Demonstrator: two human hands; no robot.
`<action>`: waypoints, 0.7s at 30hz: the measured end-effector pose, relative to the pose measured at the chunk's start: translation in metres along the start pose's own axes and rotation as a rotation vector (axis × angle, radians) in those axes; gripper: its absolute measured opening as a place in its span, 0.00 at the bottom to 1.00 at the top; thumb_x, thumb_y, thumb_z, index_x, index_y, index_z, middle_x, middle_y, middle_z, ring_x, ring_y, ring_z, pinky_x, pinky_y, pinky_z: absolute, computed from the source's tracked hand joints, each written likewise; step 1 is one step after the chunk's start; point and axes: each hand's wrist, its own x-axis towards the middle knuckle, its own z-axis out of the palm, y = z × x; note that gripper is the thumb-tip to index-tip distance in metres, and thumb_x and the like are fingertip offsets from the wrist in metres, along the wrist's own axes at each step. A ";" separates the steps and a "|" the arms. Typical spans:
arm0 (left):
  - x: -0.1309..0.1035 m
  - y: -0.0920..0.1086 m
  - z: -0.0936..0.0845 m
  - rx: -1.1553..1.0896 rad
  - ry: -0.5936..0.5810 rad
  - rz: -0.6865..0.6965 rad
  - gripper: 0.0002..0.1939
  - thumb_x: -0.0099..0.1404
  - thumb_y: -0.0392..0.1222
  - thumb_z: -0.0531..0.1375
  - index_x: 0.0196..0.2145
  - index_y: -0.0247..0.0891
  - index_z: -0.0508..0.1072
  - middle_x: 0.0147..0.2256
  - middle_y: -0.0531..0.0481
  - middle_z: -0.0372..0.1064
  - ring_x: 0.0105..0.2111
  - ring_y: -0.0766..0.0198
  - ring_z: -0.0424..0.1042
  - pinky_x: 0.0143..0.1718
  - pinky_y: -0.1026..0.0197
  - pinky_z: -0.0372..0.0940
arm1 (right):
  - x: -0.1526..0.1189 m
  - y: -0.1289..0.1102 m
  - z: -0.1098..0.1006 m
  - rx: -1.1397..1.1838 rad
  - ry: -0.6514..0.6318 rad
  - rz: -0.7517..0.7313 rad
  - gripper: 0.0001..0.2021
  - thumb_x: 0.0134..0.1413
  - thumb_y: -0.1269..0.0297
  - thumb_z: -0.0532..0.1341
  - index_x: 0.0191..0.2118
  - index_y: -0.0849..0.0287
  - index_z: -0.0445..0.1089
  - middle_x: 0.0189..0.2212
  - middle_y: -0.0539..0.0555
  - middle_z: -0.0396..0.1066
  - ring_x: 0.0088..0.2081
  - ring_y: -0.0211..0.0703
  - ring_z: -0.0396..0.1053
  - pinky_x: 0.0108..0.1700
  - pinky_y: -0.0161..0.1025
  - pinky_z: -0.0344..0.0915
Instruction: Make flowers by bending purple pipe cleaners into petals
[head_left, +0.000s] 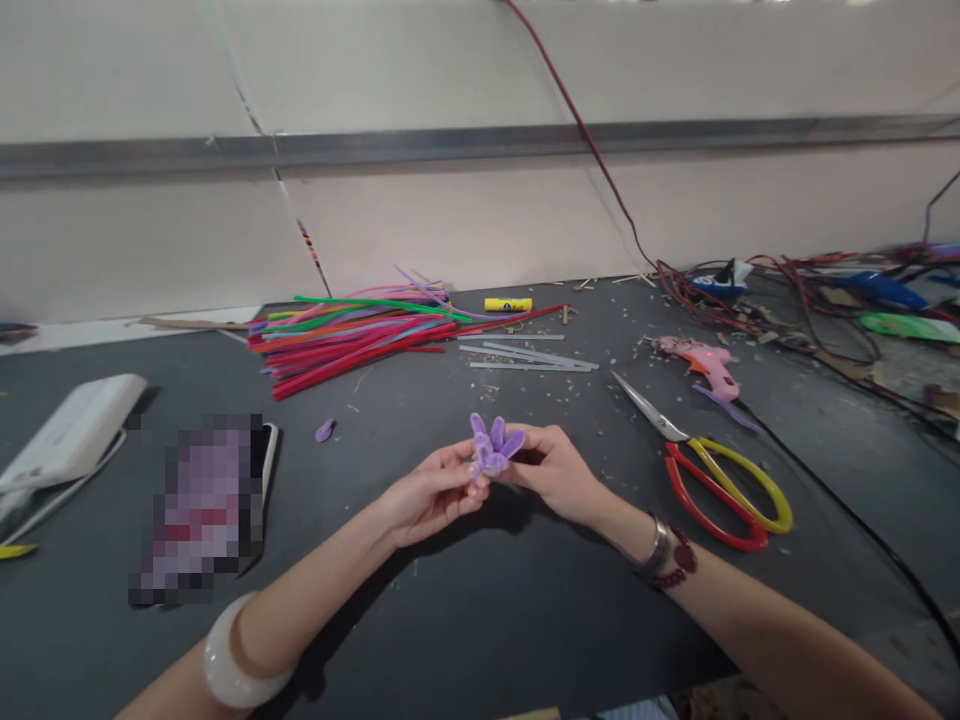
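Note:
A small purple fuzzy flower [495,447] with several petals is held up between both hands over the dark table. My left hand [442,488] pinches its lower left part, fingers closed round the base. From the right, my right hand [546,467] grips the flower's side between thumb and forefinger. A single purple petal-like piece [325,430] lies on the table to the left of my hands.
Colourful pipe cleaners [352,340], a yellow glue tube [508,304] and translucent sticks [529,357] lie behind. Scissors [694,450] and a pink glue gun [701,362] with a black cord are right. A phone [210,510] and white power bank [71,430] lie left.

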 end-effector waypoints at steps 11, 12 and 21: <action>0.003 -0.005 0.002 0.494 0.295 0.314 0.04 0.54 0.35 0.62 0.27 0.30 0.74 0.24 0.48 0.71 0.22 0.70 0.68 0.28 0.68 0.63 | 0.002 -0.003 0.000 -0.214 0.213 -0.030 0.01 0.44 0.71 0.62 0.26 0.60 0.72 0.24 0.49 0.70 0.29 0.36 0.66 0.35 0.35 0.62; 0.003 -0.005 0.001 0.526 0.302 0.327 0.05 0.55 0.36 0.61 0.27 0.30 0.74 0.23 0.49 0.71 0.22 0.70 0.67 0.27 0.67 0.63 | 0.002 -0.004 0.000 -0.223 0.208 -0.024 0.02 0.44 0.70 0.62 0.26 0.60 0.72 0.25 0.49 0.70 0.29 0.37 0.66 0.35 0.36 0.62; 0.004 -0.005 0.004 0.476 0.298 0.376 0.05 0.56 0.37 0.60 0.27 0.31 0.72 0.21 0.51 0.67 0.23 0.69 0.64 0.27 0.67 0.60 | 0.003 -0.005 -0.003 -0.272 0.145 -0.025 0.04 0.46 0.70 0.61 0.30 0.60 0.73 0.29 0.51 0.72 0.33 0.39 0.68 0.39 0.37 0.63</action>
